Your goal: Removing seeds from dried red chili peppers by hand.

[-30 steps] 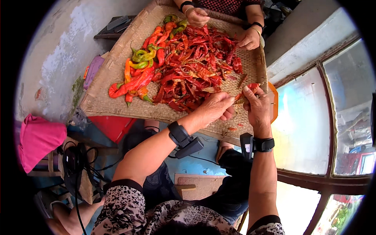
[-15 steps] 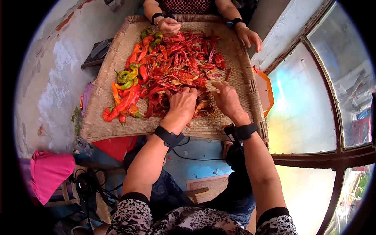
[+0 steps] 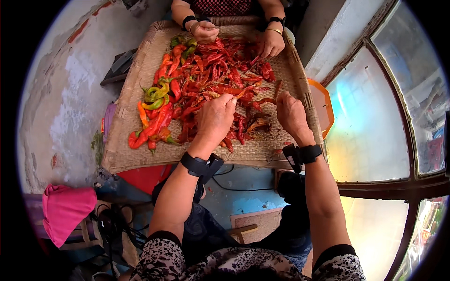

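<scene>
Patterned sleeves w/ black cuffs (image 3: 161, 257) nearest, bare forearms reaching fwd. Pink cloth (image 3: 65, 210) off to L, black cable (image 3: 243, 189) on blue floor (image 3: 220, 175) below. Black strap w/ small box on each wrist (image 3: 194, 164). Then woven tray (image 3: 123, 157), rim raised at sides & far end, chillies spread on it.

L hand (image 3: 216, 117) over near-middle of the pile: fingers bent in, thumb & index tips close tog. by an orangey chilli bit (image 3: 241, 93); can't tell if they grip it. R hand (image 3: 291, 112) near tray's R side, fingers curled, tips close tog.; can't tell if fully closed or holding anything. Dark chilli (image 3: 278, 86) just beyond its tips.

Dried red chillies (image 3: 236, 77) fill tray's middle, loose & overlapping; glossy fresh red ones (image 3: 161, 122) in a strip along L side, w/ twisted green-yellow ones (image 3: 157, 95) among them.

R, outside tray: orange-rimmed item (image 3: 322, 107), then window (image 3: 368, 122). Far end: co-worker's two hands (image 3: 272, 43), one w/ yellow bracelet (image 3: 274, 31), at the far chillies.
</scene>
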Demonstrator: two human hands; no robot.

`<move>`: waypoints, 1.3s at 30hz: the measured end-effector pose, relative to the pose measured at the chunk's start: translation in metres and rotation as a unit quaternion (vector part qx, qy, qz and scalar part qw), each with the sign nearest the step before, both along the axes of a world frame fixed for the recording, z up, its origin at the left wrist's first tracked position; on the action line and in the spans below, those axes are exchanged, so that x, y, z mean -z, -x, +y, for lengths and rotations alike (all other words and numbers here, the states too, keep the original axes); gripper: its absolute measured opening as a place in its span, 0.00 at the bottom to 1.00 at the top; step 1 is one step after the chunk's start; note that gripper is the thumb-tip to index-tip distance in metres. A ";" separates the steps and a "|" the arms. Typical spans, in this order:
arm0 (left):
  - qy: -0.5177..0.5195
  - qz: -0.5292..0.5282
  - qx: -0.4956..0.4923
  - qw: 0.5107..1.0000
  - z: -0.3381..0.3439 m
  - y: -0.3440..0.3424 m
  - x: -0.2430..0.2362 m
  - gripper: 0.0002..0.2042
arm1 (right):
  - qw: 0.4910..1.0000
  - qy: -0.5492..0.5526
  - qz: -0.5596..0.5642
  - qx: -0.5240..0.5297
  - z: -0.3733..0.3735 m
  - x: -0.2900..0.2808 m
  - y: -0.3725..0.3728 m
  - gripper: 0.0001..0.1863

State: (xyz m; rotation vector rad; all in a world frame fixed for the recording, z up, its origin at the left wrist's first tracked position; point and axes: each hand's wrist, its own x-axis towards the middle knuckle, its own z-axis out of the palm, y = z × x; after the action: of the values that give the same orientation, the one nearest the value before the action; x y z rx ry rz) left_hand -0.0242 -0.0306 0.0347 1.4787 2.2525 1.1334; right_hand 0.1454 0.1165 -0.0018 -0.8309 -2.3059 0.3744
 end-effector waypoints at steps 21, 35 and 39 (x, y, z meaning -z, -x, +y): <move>-0.017 -0.049 0.075 0.996 0.012 -0.022 0.017 0.13 | 0.962 0.161 0.157 0.157 0.029 -0.037 -0.053 0.16; 0.117 0.219 0.101 0.963 0.013 -0.025 0.030 0.06 | 0.976 0.038 -0.199 -0.076 -0.029 -0.003 0.010 0.09; 0.166 0.180 0.084 0.966 0.006 -0.014 0.013 0.05 | 0.988 0.109 -0.086 -0.067 -0.009 -0.018 -0.005 0.05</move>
State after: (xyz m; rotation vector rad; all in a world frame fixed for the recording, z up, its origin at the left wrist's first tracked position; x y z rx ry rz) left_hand -0.0103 -0.0243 0.0219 1.7943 2.3321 0.4344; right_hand 0.1499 0.1073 0.0160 -0.8430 -2.5225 0.6479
